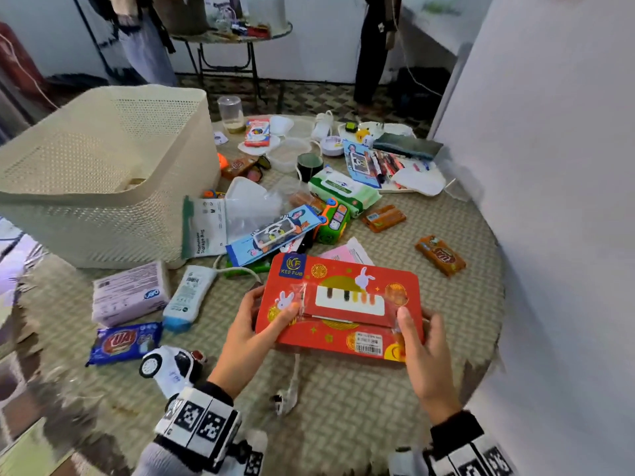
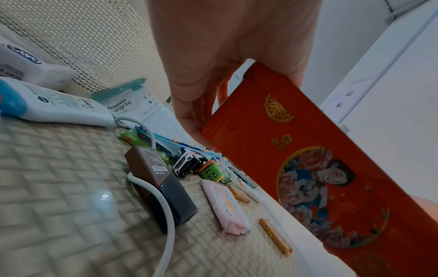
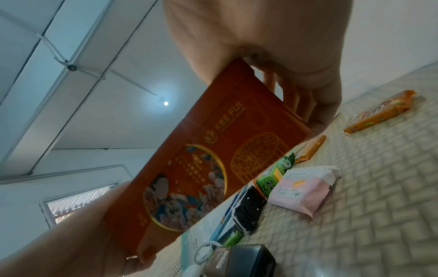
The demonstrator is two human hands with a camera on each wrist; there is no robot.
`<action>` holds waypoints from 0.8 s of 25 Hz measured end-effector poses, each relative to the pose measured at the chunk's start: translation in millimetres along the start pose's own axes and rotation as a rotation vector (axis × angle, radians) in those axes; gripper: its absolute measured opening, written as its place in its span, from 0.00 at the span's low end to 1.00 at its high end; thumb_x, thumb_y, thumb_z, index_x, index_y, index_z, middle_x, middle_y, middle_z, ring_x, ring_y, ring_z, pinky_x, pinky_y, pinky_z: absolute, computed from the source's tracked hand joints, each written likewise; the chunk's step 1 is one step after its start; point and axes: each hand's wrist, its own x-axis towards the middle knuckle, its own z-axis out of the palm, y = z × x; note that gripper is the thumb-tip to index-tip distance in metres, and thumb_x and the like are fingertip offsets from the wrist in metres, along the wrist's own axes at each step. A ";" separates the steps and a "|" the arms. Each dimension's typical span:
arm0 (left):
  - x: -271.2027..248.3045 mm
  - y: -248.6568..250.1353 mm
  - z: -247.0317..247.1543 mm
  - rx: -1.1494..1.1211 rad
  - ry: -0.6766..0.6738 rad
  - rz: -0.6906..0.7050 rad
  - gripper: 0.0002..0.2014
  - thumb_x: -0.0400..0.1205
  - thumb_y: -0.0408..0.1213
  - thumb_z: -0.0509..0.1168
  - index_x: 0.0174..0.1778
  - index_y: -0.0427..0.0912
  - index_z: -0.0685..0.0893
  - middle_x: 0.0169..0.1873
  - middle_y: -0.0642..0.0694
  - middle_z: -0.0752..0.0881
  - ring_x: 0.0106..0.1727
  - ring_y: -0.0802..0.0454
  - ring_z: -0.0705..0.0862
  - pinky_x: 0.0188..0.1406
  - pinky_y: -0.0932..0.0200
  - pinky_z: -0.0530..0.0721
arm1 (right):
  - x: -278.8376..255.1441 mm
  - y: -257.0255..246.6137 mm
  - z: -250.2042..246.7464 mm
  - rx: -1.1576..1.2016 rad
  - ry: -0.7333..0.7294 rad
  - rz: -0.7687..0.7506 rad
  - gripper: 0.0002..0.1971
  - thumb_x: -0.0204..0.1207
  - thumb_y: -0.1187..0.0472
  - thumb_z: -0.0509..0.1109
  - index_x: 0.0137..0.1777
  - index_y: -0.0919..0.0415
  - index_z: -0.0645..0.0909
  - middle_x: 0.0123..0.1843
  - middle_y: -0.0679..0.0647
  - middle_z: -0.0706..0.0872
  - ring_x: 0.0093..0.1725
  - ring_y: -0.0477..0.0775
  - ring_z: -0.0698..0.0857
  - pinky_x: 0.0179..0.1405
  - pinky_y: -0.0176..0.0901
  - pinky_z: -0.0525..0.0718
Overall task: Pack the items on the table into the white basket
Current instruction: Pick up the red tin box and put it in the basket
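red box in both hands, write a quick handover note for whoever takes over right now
Left hand: grips the left end of the red box, thumb on top.
Right hand: grips the right end, thumb on top.
The box is held above the table, not yet in the white basket, which stands at the far left.
Done: hardly anything shows inside the basket.
Left: put the box in, then the toy car, blue snack pack, tissue pack, wipes and the rest.
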 end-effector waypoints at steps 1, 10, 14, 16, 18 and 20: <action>-3.6 -0.5 -4.5 -0.003 -0.011 0.001 0.31 0.69 0.50 0.74 0.68 0.52 0.73 0.54 0.51 0.88 0.52 0.54 0.89 0.45 0.62 0.88 | -8.6 0.7 2.1 -0.017 0.011 -0.010 0.03 0.82 0.57 0.64 0.51 0.55 0.74 0.45 0.50 0.89 0.40 0.44 0.90 0.32 0.33 0.86; -76.9 -16.0 -91.8 -0.012 -0.155 -0.013 0.26 0.70 0.46 0.73 0.62 0.52 0.74 0.47 0.47 0.90 0.46 0.50 0.91 0.37 0.60 0.88 | -142.0 36.2 45.5 -0.045 0.171 0.003 0.09 0.76 0.49 0.65 0.50 0.52 0.73 0.48 0.53 0.89 0.44 0.53 0.91 0.43 0.50 0.90; -111.3 -9.7 -142.1 0.017 -0.187 -0.001 0.22 0.73 0.43 0.73 0.60 0.50 0.72 0.46 0.46 0.90 0.42 0.51 0.91 0.33 0.62 0.87 | -198.3 35.0 75.9 -0.045 0.177 0.035 0.12 0.73 0.46 0.65 0.51 0.50 0.71 0.50 0.56 0.89 0.44 0.52 0.91 0.43 0.47 0.90; -124.0 -5.0 -162.8 0.020 -0.190 0.004 0.22 0.73 0.43 0.73 0.58 0.52 0.71 0.46 0.45 0.90 0.41 0.49 0.92 0.33 0.61 0.87 | -213.4 31.0 88.7 -0.022 0.173 0.055 0.14 0.72 0.44 0.66 0.52 0.48 0.70 0.51 0.56 0.88 0.46 0.54 0.91 0.46 0.51 0.90; -134.0 0.2 -187.7 0.057 -0.184 0.029 0.24 0.70 0.48 0.73 0.58 0.56 0.70 0.47 0.46 0.90 0.42 0.49 0.92 0.37 0.54 0.89 | -224.7 24.2 106.7 -0.038 0.163 0.062 0.19 0.70 0.40 0.67 0.55 0.49 0.69 0.53 0.56 0.87 0.50 0.56 0.90 0.51 0.57 0.88; -139.7 4.1 -211.9 0.050 -0.161 0.043 0.25 0.69 0.50 0.73 0.58 0.57 0.70 0.45 0.48 0.91 0.42 0.49 0.92 0.41 0.50 0.90 | -232.9 20.7 126.2 -0.060 0.145 0.050 0.27 0.67 0.36 0.67 0.59 0.51 0.67 0.54 0.56 0.87 0.51 0.57 0.89 0.55 0.61 0.87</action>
